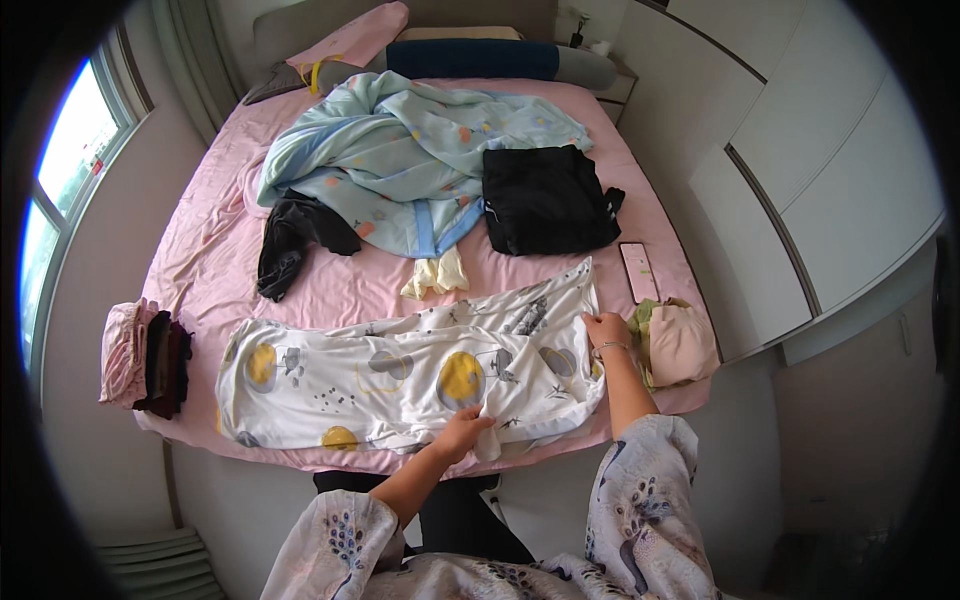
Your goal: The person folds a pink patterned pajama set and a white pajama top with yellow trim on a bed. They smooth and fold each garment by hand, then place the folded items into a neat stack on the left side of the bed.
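A white printed garment with yellow and grey circles lies stretched along the near edge of the bed. It is long and looks like loose trousers, though its exact cut is hard to make out. My left hand pinches its near edge, right of the middle, lifting a small fold of cloth. Farther right, my right hand is closed on its right end, near the upper corner. A folded green and pale pink bundle sits just right of my right wrist.
Pink sheet covers the bed. A light blue quilt, folded black clothing, a crumpled dark garment and cream cloth lie beyond. Folded clothes stand at left, a phone at right. Wardrobe doors rise beside the bed.
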Available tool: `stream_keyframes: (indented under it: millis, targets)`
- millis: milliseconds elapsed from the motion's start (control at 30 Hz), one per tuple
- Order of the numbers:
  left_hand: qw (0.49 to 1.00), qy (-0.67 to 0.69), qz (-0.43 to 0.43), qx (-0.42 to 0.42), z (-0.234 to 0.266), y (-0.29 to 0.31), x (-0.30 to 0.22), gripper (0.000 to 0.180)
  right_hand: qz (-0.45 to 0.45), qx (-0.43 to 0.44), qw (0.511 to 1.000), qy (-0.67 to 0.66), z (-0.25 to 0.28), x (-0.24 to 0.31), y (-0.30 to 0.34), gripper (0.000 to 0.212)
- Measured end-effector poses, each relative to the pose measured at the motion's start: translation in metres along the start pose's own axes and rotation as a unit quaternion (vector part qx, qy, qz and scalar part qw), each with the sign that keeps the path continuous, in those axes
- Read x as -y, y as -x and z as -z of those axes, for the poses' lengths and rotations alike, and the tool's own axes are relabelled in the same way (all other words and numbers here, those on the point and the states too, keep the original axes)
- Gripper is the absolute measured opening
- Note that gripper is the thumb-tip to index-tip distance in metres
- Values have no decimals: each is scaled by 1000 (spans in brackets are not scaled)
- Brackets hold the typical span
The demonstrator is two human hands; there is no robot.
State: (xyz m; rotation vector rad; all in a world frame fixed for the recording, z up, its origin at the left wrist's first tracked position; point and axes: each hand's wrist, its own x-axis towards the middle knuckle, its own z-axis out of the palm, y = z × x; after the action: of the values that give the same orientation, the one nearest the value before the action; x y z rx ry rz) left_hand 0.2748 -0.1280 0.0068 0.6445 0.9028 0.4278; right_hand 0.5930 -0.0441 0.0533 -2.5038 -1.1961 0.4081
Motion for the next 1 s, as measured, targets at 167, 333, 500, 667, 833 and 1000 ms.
stream_keyframes:
  millis: [167,333,500,667,833,1000]
  targets:
    - [998,29,42,-25,1,11,-17,30,-72,92,987,-113,-36,-56,-81,26]
    - [978,144,-24,146,-44,1,-57,36,-76,-88,989,-94,25,-71,-94,15]
    - [932,219,-52,284,-134,-57,-111,42,19,-219,975,-39,43,-53,-64,19]
    - [957,212,-70,183,-117,-77,-98,61,93,-116,967,-209,37,-84,-44,20]
    - [951,-173,-251,-51,-43,-49,-56,46,20,37,964,-261,16,-101,-11,27]
    - [712,-495,-432,-248,19,-43,-79,37,50,32,998,13,18,-54,41,57]
